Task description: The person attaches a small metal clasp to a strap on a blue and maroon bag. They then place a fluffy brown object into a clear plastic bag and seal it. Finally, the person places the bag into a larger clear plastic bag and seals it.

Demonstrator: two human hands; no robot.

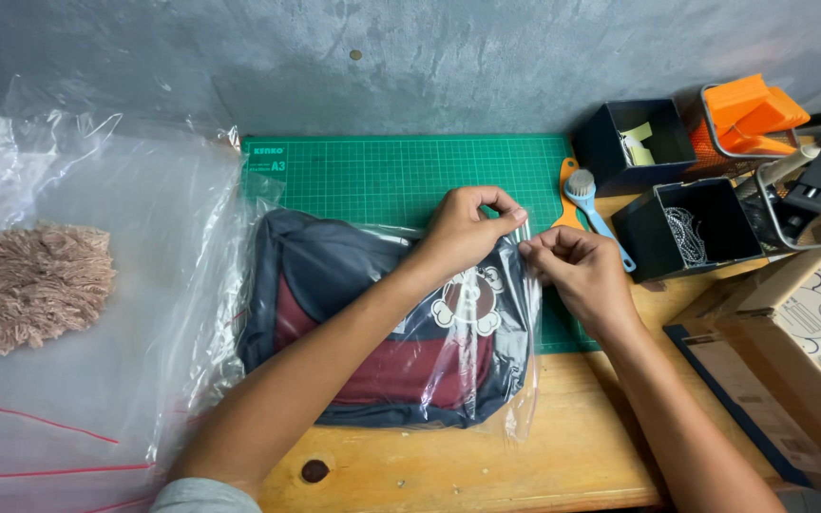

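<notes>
A folded dark blue and maroon garment with a white print [372, 332] lies inside a clear plastic bag [515, 380] on a green cutting mat [401, 171]. My left hand [467, 228] pinches the bag's open end at the right, thumb and fingers closed on the plastic flap. Just right of it, my right hand [577, 271] pinches the same flap edge, fingertips almost touching the left hand's.
A stack of clear plastic bags [78, 380] covers the table at left, with a fluffy pinkish-brown tuft [35, 280] on it. At right stand two black boxes [686, 228], a blue brush [586, 195], an orange tool [753, 109] and cardboard boxes [800, 351]. The wooden table edge [448, 489] is near.
</notes>
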